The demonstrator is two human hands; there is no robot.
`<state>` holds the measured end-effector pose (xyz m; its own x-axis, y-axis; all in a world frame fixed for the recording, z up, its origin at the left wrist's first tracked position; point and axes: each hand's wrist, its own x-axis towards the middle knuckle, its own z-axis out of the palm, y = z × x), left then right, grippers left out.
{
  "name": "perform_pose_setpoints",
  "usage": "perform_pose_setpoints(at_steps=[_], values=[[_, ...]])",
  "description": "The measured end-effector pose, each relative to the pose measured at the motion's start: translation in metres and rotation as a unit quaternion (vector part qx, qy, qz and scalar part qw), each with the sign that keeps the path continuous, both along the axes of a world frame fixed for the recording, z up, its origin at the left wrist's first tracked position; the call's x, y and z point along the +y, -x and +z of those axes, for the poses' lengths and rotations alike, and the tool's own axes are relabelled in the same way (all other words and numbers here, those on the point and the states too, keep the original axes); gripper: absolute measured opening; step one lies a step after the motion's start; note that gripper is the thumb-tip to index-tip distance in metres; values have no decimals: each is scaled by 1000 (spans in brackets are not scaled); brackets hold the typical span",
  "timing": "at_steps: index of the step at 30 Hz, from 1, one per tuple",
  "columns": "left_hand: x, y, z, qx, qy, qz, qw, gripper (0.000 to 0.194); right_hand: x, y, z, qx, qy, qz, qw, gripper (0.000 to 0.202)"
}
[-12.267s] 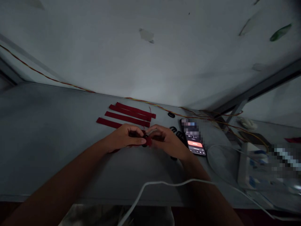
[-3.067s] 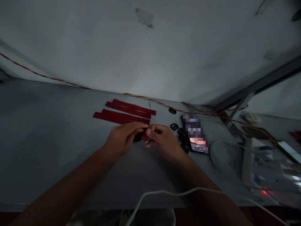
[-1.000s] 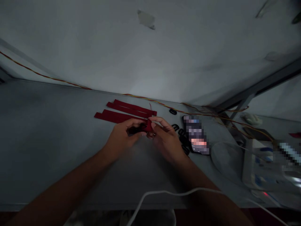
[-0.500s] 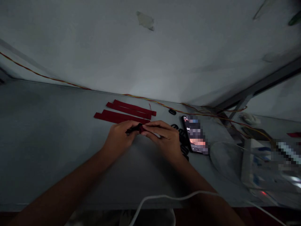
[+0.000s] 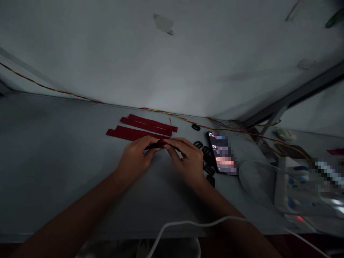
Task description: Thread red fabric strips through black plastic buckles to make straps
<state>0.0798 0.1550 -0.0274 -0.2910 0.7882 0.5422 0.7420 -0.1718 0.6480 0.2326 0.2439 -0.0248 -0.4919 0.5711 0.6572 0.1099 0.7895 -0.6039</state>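
Observation:
Above the middle of the table, my left hand (image 5: 134, 157) pinches a small black buckle (image 5: 152, 146) between thumb and fingertips. My right hand (image 5: 188, 157) meets it from the other side, its thumb and fingers closed on the end of a red strap (image 5: 162, 142) at the buckle. Whether the strap passes through the slot is too dark to tell. Just behind my hands lie flat red straps (image 5: 129, 133), side by side. Several black slide buckles (image 5: 209, 170) are scattered by my right hand, partly hidden by it.
A lit phone (image 5: 225, 157) lies right of the buckles. One lone buckle (image 5: 196, 127) sits near the wall, along which a twisted cable (image 5: 177, 115) runs. A white power strip (image 5: 294, 186) stands at the right. A white cord (image 5: 188, 224) crosses in front of my right forearm.
The red strap end and the black buckle have turned slightly between my fingertips, and my right fingers have shifted a little. The straps on the table lie as before; the view moved slightly.

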Motion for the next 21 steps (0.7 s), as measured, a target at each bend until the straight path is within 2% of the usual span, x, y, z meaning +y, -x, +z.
perform_pose_setpoints(at_steps=[3, 6, 11, 18, 21], values=[[-1, -3, 1, -13, -8, -7, 1000, 13, -2, 0, 2, 15, 11, -11, 1000, 18], [-1, -2, 0, -21, 2, 2, 1000, 15, -2, -2, 3, -6, 1, 13, 1000, 21], [2, 5, -6, 28, -19, -5, 999, 20, -2, -4, 1, -40, -34, 42, 998, 24], [2, 5, -5, 43, -58, -52, 996, 14, -6, -6, 6, -11, -50, -6, 999, 24], [0, 6, -3, 41, -54, -58, 996, 15, -4, -7, 7, -12, -46, 19, 999, 22]])
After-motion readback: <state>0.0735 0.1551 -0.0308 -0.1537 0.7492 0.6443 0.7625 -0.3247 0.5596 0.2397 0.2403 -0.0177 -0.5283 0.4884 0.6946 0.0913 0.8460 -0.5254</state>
